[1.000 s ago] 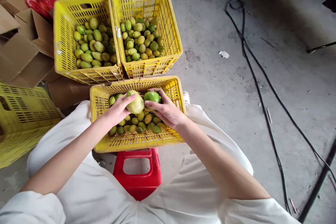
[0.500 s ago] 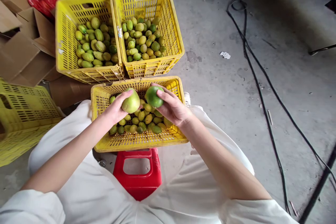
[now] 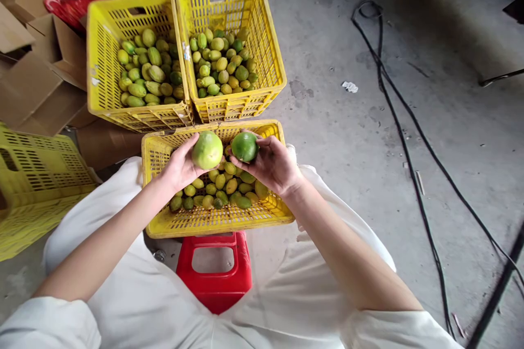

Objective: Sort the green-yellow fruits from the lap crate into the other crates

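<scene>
My left hand (image 3: 182,168) is closed around a pale green lemon (image 3: 207,151), thumb along its upper left side. In my right hand (image 3: 275,163) sits a dark green lemon (image 3: 244,147), its end turned up and the fingers curled below it. The two fruits are side by side with a small gap, above the near yellow crate (image 3: 216,224). Several green and yellowish lemons (image 3: 221,185) lie in that crate, partly hidden by my hands.
Beyond stand two yellow crates, the left one (image 3: 97,65) and the right one (image 3: 268,43), both holding lemons. A red stool (image 3: 215,283) is between my legs. Cardboard boxes (image 3: 33,87) and another crate (image 3: 45,196) are at left; a black cable (image 3: 405,147) lies at right.
Both hands have turned the fruits in their grip, showing other sides. The pale fruit has shifted slightly right and up; the dark one has shifted slightly right.
</scene>
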`<state>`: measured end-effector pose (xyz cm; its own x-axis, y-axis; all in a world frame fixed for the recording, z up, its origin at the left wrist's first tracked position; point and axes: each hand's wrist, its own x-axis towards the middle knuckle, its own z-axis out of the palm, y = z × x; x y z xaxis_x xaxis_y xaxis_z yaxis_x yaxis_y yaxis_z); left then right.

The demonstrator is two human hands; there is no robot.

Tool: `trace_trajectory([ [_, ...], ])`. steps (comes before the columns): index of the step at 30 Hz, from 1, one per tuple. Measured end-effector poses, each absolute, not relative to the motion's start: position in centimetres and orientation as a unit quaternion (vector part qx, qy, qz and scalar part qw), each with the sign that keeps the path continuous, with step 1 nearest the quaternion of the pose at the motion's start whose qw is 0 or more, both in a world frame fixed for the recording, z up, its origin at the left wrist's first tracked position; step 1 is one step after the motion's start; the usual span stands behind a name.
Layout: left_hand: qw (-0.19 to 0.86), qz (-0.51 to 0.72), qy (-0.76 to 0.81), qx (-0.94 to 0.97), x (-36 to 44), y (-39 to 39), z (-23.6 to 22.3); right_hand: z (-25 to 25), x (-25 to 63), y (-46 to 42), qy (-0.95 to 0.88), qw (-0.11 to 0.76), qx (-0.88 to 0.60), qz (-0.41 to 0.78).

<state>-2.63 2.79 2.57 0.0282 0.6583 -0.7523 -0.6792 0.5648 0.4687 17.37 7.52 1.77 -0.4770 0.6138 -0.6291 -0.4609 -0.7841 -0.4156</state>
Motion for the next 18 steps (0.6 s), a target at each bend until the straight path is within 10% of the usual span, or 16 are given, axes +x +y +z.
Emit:
trace_trajectory([
  [18, 0.711, 0.472, 0.522, -0.018, -2.4, 2.5, 2.3, 1.4, 17.4, 7.6, -0.118, 0.287, -0.445, 0.84],
])
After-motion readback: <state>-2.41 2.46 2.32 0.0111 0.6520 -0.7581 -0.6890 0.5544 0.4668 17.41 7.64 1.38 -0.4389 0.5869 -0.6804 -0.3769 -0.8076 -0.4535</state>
